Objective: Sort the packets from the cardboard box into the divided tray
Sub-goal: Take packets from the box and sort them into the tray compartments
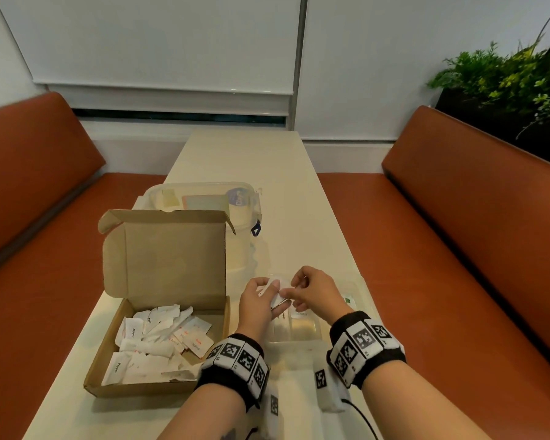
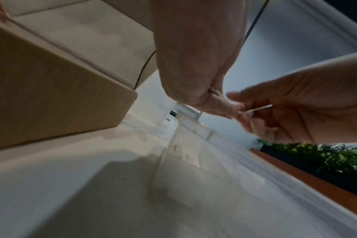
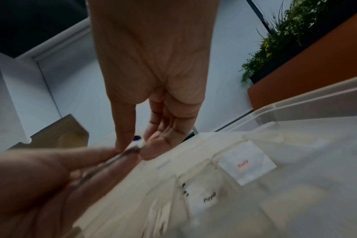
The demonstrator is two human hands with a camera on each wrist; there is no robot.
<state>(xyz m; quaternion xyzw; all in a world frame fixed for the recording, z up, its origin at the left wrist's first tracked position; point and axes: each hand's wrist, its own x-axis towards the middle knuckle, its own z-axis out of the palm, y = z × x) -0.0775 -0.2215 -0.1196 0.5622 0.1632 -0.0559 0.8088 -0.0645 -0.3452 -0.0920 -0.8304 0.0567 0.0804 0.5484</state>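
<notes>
The open cardboard box (image 1: 159,315) stands at the table's left and holds several white packets (image 1: 153,344), some printed in red, some in black. To its right lies the clear divided tray (image 1: 305,330); one compartment holds a Salt packet (image 3: 247,162) and the one beside it a Pepper packet (image 3: 206,198). Both hands hover over the tray. My left hand (image 1: 273,295) grips a small bunch of white packets (image 1: 278,301). My right hand (image 1: 291,290) pinches the edge of one packet (image 3: 132,148) in that bunch between thumb and fingers. How many packets the bunch holds stays hidden.
A clear lidded container (image 1: 203,198) with items inside stands behind the box. The box's raised lid (image 1: 165,252) rises left of the hands. Orange bench seats (image 1: 457,249) flank the narrow table (image 1: 251,154). A plant (image 1: 505,74) fills the far right corner.
</notes>
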